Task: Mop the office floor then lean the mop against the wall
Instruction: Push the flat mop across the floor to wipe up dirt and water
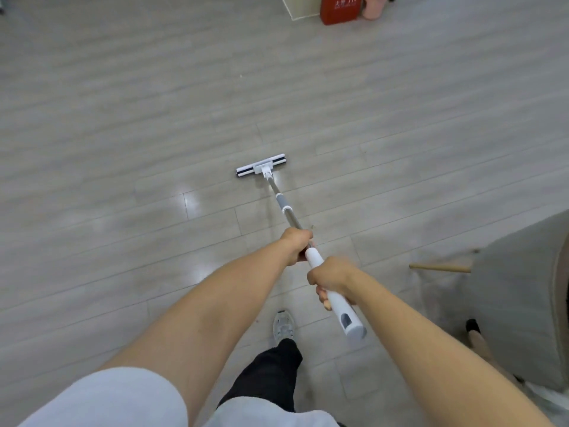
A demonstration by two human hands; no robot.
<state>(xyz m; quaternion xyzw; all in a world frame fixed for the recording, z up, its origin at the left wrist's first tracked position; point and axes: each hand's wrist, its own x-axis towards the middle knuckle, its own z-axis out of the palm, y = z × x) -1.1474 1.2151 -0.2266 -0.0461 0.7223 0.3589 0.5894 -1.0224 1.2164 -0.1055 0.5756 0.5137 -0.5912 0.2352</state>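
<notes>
Floor grey; mop points forward-left; left grip, right grip clasp it.

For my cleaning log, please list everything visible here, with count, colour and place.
mop: one, white and silver, head on floor at centre
floor: one, grey planks, throughout
red box: one, red, top edge
pink container: one, pink, right of red box
cream box: one, cream, left of red box
upholstered seat: one, grey, wooden legs, right edge
shoe: one, pale grey, bottom centre
left hand: one, grips mop shaft
right hand: one, grips white handle
</notes>
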